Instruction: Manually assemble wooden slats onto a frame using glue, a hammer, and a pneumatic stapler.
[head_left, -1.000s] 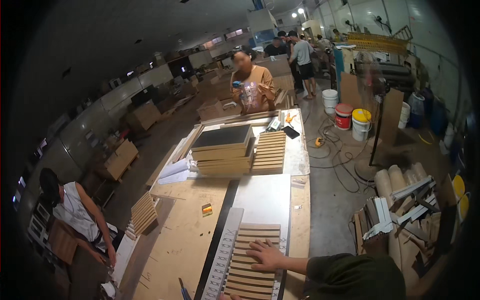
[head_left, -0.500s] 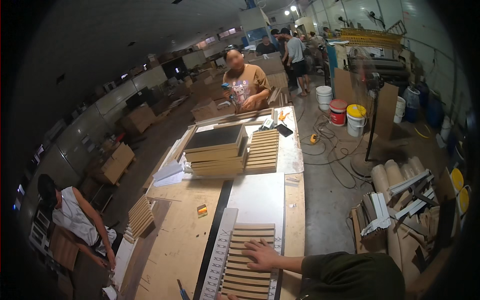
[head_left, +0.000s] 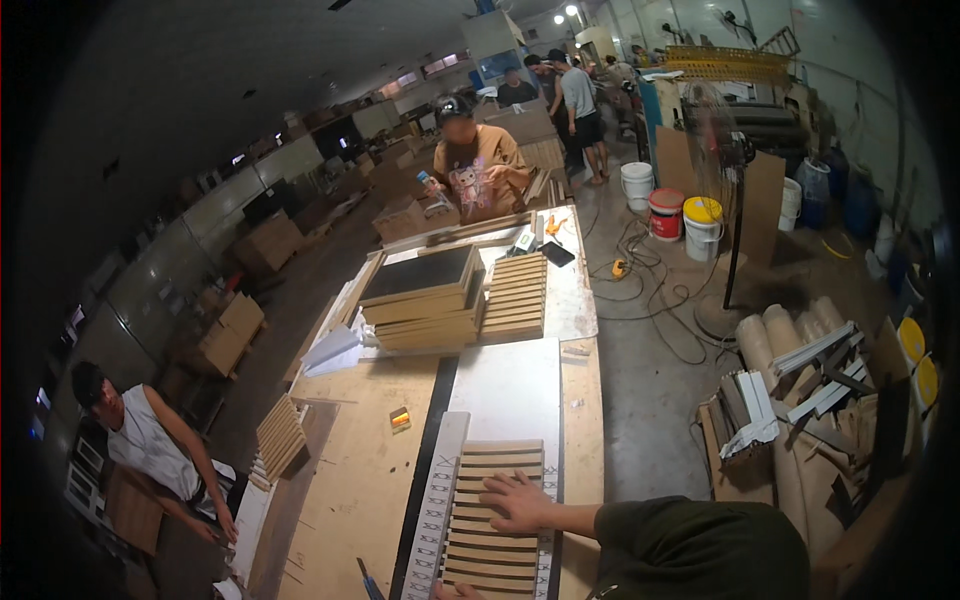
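Observation:
Beneath my hands lies a wooden slatted panel point(head_left: 497, 560), its thin parallel strips spaced apart with dark gaps between them. My right hand point(head_left: 520, 503) rests flat across the slats near the panel's middle, fingers spread, gripping nothing. Only the fingers of my left hand point(head_left: 458, 592) show at the lower edge, resting on the panel's near left part; the rest of it is out of the picture. A pale strip with pencil-like marks point(head_left: 436, 520) runs along the panel's left side. A blue-handled tool point(head_left: 369, 580) lies to the left, partly cut off.
Farther up the workbench point(head_left: 350, 430) are a stack of dark-topped boards point(head_left: 420, 275), another slatted panel point(head_left: 514, 295), a phone point(head_left: 556, 254) and papers point(head_left: 333, 350). A person point(head_left: 480, 170) stands at the far end, another point(head_left: 165, 450) works at left. Scrap wood point(head_left: 745, 425) lies at right.
The view has shifted slightly. My right hand stays on the slats, and a little more of my left hand shows. The person at the far end has lowered their head.

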